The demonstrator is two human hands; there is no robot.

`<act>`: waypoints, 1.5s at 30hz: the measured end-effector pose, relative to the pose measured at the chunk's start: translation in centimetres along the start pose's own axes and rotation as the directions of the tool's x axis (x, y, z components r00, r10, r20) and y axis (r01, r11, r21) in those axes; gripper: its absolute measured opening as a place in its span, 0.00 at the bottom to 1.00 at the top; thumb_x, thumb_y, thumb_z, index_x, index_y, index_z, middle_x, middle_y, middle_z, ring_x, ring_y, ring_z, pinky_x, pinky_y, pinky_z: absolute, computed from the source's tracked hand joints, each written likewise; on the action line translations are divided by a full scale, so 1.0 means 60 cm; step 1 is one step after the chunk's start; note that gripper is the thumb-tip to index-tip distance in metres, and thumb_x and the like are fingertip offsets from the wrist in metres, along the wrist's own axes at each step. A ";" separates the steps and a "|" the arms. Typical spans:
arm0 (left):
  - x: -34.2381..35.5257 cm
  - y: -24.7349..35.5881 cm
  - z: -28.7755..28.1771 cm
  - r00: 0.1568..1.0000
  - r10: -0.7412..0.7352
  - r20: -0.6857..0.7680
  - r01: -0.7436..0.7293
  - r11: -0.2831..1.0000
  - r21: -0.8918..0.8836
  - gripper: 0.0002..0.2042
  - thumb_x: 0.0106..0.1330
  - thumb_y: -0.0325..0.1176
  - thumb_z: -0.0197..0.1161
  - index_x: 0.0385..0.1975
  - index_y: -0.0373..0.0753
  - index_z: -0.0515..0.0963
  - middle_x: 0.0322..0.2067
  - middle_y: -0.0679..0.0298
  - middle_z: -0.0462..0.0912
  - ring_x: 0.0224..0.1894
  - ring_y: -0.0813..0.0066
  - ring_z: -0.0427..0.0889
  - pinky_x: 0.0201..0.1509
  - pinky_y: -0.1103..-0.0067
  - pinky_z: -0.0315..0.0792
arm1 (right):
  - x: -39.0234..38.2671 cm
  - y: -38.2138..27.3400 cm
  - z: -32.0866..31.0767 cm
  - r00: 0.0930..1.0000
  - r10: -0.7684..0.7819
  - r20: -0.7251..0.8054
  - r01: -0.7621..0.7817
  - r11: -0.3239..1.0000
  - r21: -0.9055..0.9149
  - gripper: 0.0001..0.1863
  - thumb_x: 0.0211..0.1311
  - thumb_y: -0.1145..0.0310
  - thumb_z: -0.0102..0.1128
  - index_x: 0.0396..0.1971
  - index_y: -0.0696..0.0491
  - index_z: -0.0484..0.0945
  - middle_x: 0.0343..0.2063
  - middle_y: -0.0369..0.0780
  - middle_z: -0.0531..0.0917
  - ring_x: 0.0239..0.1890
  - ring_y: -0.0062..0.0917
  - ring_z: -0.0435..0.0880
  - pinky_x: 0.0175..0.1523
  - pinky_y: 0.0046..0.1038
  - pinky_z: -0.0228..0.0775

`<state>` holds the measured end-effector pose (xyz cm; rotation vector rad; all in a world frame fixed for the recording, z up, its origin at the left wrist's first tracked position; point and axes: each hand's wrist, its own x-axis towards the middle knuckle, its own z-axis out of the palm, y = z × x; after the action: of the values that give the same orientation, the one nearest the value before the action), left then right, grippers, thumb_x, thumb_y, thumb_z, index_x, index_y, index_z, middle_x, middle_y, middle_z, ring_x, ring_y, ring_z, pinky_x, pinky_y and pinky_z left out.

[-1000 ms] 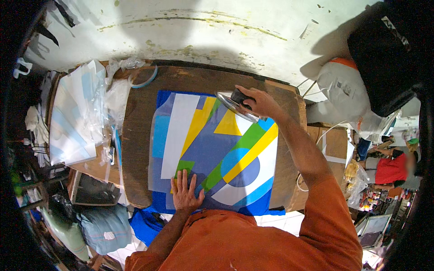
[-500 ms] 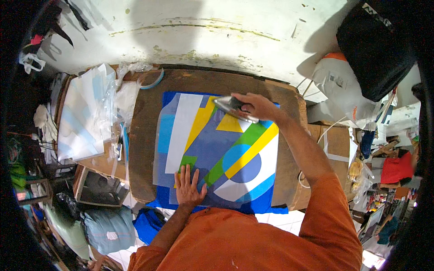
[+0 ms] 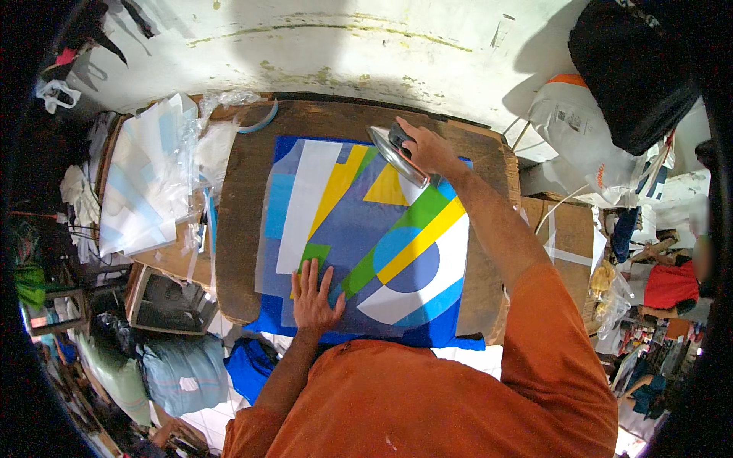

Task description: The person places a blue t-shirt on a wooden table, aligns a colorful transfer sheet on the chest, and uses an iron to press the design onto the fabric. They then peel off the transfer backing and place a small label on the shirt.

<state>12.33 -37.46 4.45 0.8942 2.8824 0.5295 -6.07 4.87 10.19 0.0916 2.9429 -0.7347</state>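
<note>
My right hand grips the dark handle of a silver iron over the upper-right part of a translucent sheet with yellow, green, white and blue shapes. Whether the soleplate touches the sheet, I cannot tell. My left hand lies flat, fingers apart, on the sheet's lower-left part. Blue fabric lies beneath the sheet on a worn brown board.
Printed plastic sheets lie on the left. Below them sit a framed box and stuffed sacks. A white wall is behind the board. A black object and white bag are upper right. A person in red is far right.
The iron in my right hand has shifted slightly toward the back and is turned at a steeper angle. My left hand stays on the sheet. The whole view has shifted slightly.
</note>
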 end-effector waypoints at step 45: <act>-0.167 -0.238 -0.076 0.965 0.258 -0.047 -0.262 0.954 -0.143 0.21 0.77 0.31 0.53 0.66 0.33 0.74 0.71 0.49 0.72 0.77 0.51 0.63 0.82 0.48 0.46 | -0.437 -0.501 0.332 0.791 0.600 -0.122 -0.466 0.719 0.516 0.43 0.65 0.50 0.68 0.68 0.67 0.65 0.42 0.65 0.86 0.45 0.56 0.89 0.51 0.47 0.83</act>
<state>12.21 -55.45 3.47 1.2582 2.7175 0.7723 19.18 -31.86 9.76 1.1365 2.6461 -1.3751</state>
